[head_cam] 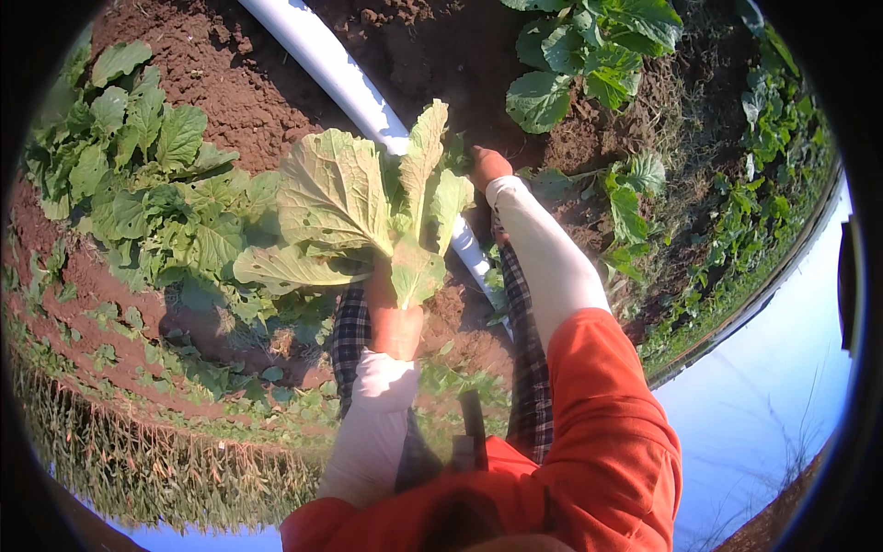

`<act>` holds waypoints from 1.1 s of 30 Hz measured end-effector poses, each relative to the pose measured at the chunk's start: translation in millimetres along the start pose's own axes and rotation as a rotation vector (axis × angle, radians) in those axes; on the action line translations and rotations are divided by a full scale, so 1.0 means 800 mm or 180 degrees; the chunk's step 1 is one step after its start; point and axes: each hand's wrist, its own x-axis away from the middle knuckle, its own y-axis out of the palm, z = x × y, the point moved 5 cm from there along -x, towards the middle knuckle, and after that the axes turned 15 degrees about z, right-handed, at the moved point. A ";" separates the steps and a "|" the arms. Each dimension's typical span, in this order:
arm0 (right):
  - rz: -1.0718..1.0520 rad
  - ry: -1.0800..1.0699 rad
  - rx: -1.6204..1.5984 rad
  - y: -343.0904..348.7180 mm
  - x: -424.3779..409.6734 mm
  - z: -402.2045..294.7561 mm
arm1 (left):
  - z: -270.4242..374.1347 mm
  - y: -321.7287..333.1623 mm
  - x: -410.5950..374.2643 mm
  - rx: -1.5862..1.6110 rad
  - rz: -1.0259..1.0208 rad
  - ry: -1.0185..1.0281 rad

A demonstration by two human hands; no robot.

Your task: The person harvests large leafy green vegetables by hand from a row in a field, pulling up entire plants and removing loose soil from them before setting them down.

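My left hand (395, 317) is closed around the base of a bunch of broad leafy greens (336, 193). Its leaves are pale green, some with small holes, and they hide most of my fingers. Out ahead to the right, my right hand (490, 167) reaches low over shaded soil beside some green leaves; its fingers are partly hidden, so what it touches does not show. A long white pipe or hose (331, 69) runs diagonally over the ground, passing beneath the held leaves and on between my legs.
Leafy plants (159, 193) grow thickly at the left, and another large plant (586, 62) stands at the upper right. Smaller plants (628, 207) are right of my right arm. Reddish clods (207, 76) lie beyond the left plants. Tall dry stalks (172, 476) edge the plot.
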 end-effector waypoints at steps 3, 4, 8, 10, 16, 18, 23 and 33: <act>0.0275 -0.0180 -0.1185 -0.080 -0.006 -0.054 | 0.016 0.012 0.000 0.0396 -0.0328 0.0008; -0.0204 0.0426 -0.2352 -0.116 -0.010 -0.081 | 0.022 0.020 -0.004 0.0750 -0.0652 -0.0095; -0.0697 0.0997 -0.3178 -0.217 -0.045 -0.138 | 0.058 0.020 -0.012 0.0535 0.0060 0.0035; 0.0154 0.0649 -0.1646 -0.238 -0.068 -0.150 | 0.072 0.026 -0.013 0.0561 -0.0075 0.0222; 0.0823 0.0628 -0.3197 -0.293 -0.062 -0.213 | 0.071 0.025 -0.058 0.0629 -0.0472 0.0240; 0.1580 0.0264 -0.2321 -0.299 -0.088 -0.162 | 0.083 0.033 -0.053 0.0645 -0.0329 0.0127; 0.1804 -0.0126 0.0746 -0.350 -0.109 -0.058 | 0.090 0.042 -0.058 0.0347 -0.0445 0.0263; 0.1054 0.2186 -0.2089 -0.318 -0.187 0.090 | 0.070 0.105 -0.047 0.0360 -0.0207 -0.0066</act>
